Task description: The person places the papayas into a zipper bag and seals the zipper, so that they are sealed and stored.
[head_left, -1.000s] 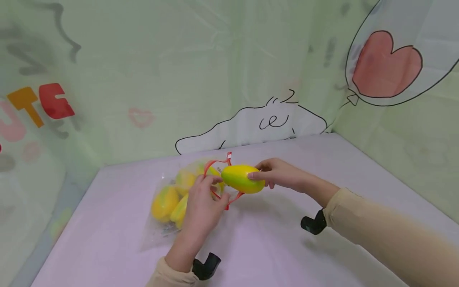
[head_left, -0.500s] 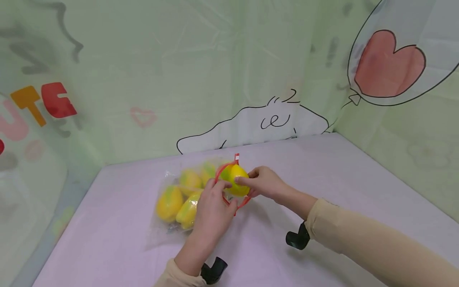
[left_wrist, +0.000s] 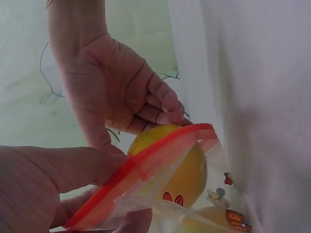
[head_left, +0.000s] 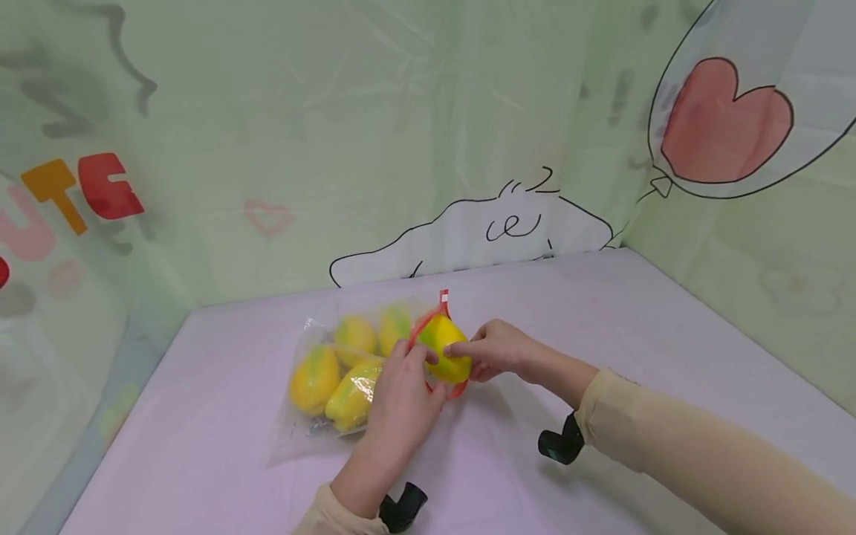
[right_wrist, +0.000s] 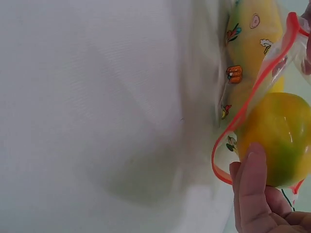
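Note:
A clear zip bag (head_left: 304, 431) with a red zip edge lies on the table, several yellow-green papayas (head_left: 314, 380) inside it. My left hand (head_left: 404, 405) holds the bag by its mouth, the thumb on the red edge in the left wrist view. My right hand (head_left: 501, 349) holds another papaya (head_left: 444, 342) at its near end, the thumb on its front. This papaya is partly within the red-edged mouth; the left wrist view shows its far part behind the clear film. Small cartoon prints (right_wrist: 234, 74) mark the bag.
A pale lilac cloth covers the table (head_left: 200, 446). Light green fabric walls (head_left: 334, 134) with printed drawings stand behind and at both sides. Black curved pieces (head_left: 562, 440) sit at both sleeve cuffs.
My right hand has moved left, bringing the papaya from in front of the bag's mouth into it. The papaya has turned from lying sideways to slanting. My left hand has shifted slightly right.

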`<action>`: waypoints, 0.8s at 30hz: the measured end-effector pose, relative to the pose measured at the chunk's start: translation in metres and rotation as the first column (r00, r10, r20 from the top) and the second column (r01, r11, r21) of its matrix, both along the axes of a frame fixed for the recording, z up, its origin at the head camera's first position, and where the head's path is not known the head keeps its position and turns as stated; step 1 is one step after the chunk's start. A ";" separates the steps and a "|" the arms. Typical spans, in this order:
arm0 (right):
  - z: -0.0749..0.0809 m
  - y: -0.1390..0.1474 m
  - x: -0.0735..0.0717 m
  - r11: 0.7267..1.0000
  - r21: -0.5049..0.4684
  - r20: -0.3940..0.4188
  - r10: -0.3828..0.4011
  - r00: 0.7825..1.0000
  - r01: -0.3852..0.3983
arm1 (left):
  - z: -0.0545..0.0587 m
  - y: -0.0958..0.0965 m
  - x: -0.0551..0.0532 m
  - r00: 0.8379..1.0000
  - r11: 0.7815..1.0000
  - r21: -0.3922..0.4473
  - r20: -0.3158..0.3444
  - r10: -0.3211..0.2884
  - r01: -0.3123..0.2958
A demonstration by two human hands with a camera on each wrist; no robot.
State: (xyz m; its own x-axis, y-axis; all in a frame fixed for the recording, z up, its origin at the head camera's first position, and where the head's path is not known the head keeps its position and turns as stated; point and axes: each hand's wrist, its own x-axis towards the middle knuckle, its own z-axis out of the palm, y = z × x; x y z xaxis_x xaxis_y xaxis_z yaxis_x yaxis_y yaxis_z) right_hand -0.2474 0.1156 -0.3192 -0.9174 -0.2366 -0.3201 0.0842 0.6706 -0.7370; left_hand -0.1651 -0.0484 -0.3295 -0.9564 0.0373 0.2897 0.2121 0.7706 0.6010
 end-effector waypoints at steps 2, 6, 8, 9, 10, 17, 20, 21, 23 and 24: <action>-0.001 0.002 0.001 1.000 0.005 0.010 0.005 1.000 -0.005 | 0.000 0.000 0.001 1.000 1.000 -0.003 0.000 -0.005 0.005; -0.003 0.002 0.002 1.000 0.001 0.035 0.019 0.999 -0.019 | -0.001 0.000 0.003 1.000 1.000 -0.014 0.011 -0.011 0.011; -0.005 0.002 0.002 0.999 -0.012 0.052 0.038 0.998 -0.037 | -0.003 0.001 0.004 1.000 0.999 -0.033 0.011 -0.012 0.012; -0.007 0.002 0.002 0.999 -0.025 0.062 0.039 0.997 -0.038 | -0.004 0.002 0.005 1.000 0.999 -0.046 0.010 -0.013 0.014; -0.008 0.002 0.001 0.998 -0.039 0.070 0.048 0.996 -0.045 | -0.005 0.003 0.005 1.000 0.998 -0.059 0.008 -0.014 0.015; -0.016 0.000 -0.002 0.993 -0.102 0.111 0.069 0.991 -0.058 | -0.006 0.003 0.004 1.000 0.999 -0.028 0.006 -0.026 0.026; -0.011 -0.001 -0.003 0.992 -0.123 0.126 0.049 0.991 -0.033 | 0.001 -0.006 -0.001 0.999 0.995 0.095 -0.004 -0.036 0.036; -0.008 -0.002 -0.003 0.990 -0.139 0.133 0.035 0.991 -0.017 | 0.004 -0.010 -0.003 0.999 0.989 0.139 -0.020 -0.043 0.046; -0.001 -0.005 -0.004 0.983 -0.180 0.145 0.003 0.989 0.024 | 0.011 -0.018 -0.006 0.998 0.973 0.223 -0.044 -0.053 0.062; 0.004 -0.007 -0.004 0.979 -0.203 0.148 -0.001 0.989 0.032 | 0.014 -0.021 -0.008 0.997 0.964 0.255 -0.057 -0.058 0.071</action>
